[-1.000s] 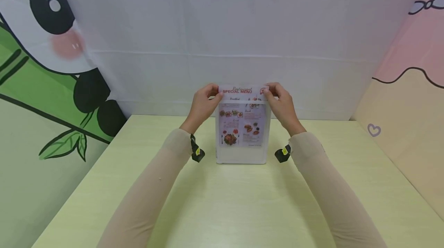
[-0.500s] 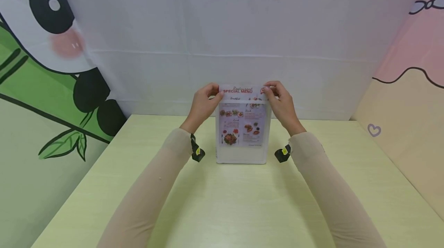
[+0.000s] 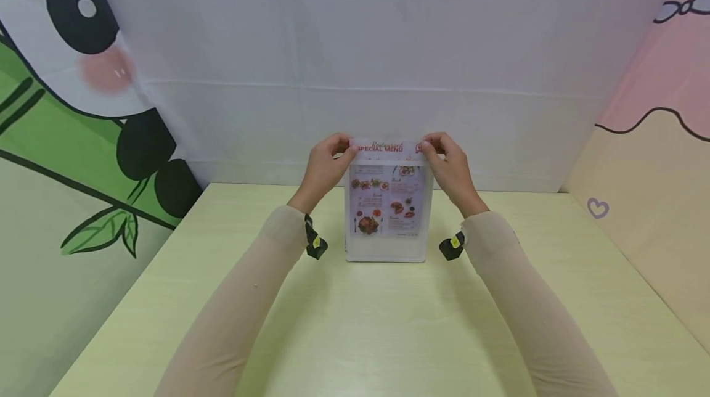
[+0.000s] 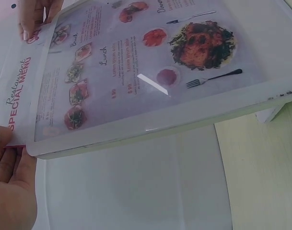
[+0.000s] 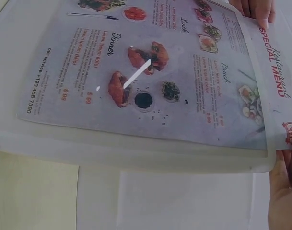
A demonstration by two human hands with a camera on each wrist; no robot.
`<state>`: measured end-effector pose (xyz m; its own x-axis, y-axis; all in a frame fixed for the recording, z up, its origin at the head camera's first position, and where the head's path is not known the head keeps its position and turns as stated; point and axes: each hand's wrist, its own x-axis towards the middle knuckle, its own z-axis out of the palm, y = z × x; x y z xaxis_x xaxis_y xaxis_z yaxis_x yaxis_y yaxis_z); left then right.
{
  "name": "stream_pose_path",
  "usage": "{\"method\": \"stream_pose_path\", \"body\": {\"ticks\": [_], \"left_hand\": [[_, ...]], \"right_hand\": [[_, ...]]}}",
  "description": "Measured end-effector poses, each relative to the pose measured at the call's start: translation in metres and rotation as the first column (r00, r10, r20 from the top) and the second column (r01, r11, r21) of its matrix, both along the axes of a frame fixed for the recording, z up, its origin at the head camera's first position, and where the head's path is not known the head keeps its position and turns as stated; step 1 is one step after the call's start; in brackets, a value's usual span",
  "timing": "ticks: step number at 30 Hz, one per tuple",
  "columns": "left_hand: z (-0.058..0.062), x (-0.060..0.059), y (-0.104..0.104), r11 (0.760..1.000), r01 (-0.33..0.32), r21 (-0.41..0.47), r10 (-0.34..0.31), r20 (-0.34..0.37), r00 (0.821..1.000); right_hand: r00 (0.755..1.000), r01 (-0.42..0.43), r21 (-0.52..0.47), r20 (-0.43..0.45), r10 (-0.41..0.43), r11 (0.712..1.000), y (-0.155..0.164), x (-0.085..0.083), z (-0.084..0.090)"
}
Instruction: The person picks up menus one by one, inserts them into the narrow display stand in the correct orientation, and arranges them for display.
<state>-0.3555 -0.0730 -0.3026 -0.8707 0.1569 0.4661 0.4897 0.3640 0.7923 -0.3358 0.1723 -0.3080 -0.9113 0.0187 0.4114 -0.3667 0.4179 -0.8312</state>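
Observation:
A printed restaurant menu sheet [image 3: 383, 200] sits partly inside a white-framed sign holder [image 3: 386, 250] with a clear front, upright on the table. Its top strip, with the red title, sticks out above the holder's upper edge. My left hand [image 3: 327, 166] pinches the sheet's upper left corner between thumb and fingers. At the opposite corner my right hand [image 3: 452, 170] pinches it the same way, partly covering the round red logo. In the left wrist view, the left thumb lies over the paper, with fingers behind. Below the sheet's lower edge, a pale band of the holder shows.
The pale wooden table [image 3: 377, 329] runs back to a white cloth wall [image 3: 388, 45]. A panda-patterned panel [image 3: 94, 156] stands at the left, a pink and cream one [image 3: 649, 169] at the right. Black wrist cameras hang below both wrists.
Over the last half second the menu sheet has slid slightly down into the holder, with both hands still pinching its corners. The holder has stayed in place.

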Motion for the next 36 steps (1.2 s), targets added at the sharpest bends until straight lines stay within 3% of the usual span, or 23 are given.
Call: {"method": "stream_pose_path", "body": {"ticks": [29,36], "left_hand": [[0.0009,-0.0012,-0.0004,1.0,0.019,-0.006,-0.019,-0.025,1.0],[-0.0008,-0.0008,-0.0007,1.0,-0.015,0.008,0.015,-0.046,0.999]], "right_hand": [[0.999,-0.002,0.008,-0.032,0.002,1.0,-0.001,-0.0001,0.0028],[0.999,0.018,0.003,-0.038,-0.018,1.0,-0.0017,0.0005,0.0009]]}}
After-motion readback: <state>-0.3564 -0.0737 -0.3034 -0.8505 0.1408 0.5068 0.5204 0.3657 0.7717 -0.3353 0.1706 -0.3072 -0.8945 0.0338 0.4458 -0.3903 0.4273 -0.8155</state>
